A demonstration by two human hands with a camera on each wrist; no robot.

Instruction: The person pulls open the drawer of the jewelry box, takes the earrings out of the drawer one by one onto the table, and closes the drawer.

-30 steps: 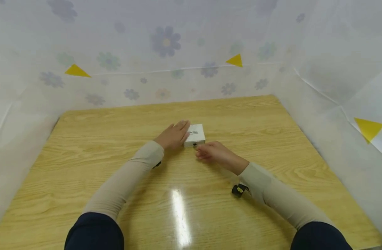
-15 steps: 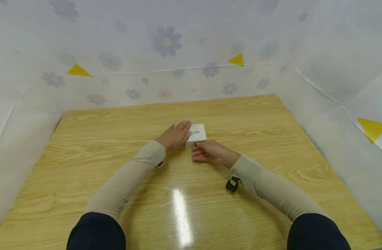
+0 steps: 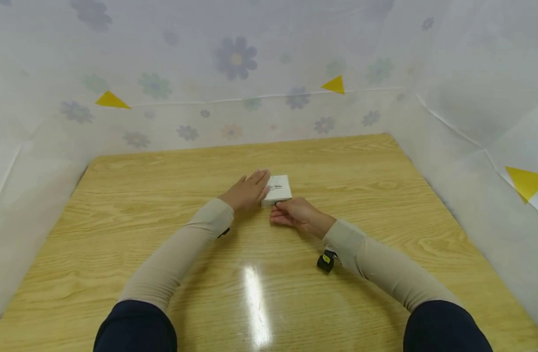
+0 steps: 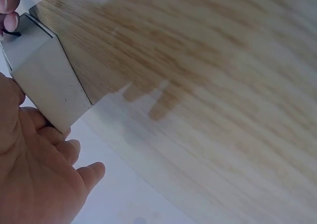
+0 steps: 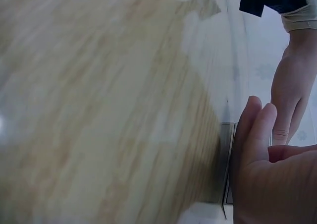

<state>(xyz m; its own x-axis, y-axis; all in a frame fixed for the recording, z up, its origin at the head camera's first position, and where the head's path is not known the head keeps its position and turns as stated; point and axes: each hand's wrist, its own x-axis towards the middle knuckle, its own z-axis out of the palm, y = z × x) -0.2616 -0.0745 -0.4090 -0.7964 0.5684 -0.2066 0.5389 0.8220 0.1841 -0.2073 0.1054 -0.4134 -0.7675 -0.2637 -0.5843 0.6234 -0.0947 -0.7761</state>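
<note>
A small flat white box [image 3: 279, 187] with dark script lettering lies on the wooden table. My left hand [image 3: 247, 190] rests along its left side, fingers fairly straight and lying over the edge, as the left wrist view also shows. At the near side, my right hand [image 3: 297, 213] pinches a small black tab [image 4: 14, 33] on the box front between thumb and finger. A thin dark gap runs along that front edge of the box [image 4: 52, 85] in the left wrist view. The fingertips of my right hand [image 5: 267, 179] hide the tab in the right wrist view.
The wood-grain table [image 3: 185, 298] has a pale flowered sheet [image 3: 198, 63] behind it and plain white sheets at the sides. Several yellow triangles [image 3: 112, 100] mark the sheets. A black wrist camera [image 3: 325, 261] hangs under the right sleeve.
My right hand has moved slightly left to the box front and now pinches the black tab, which was uncovered a second ago. My left hand and the box stay nearly in place.
</note>
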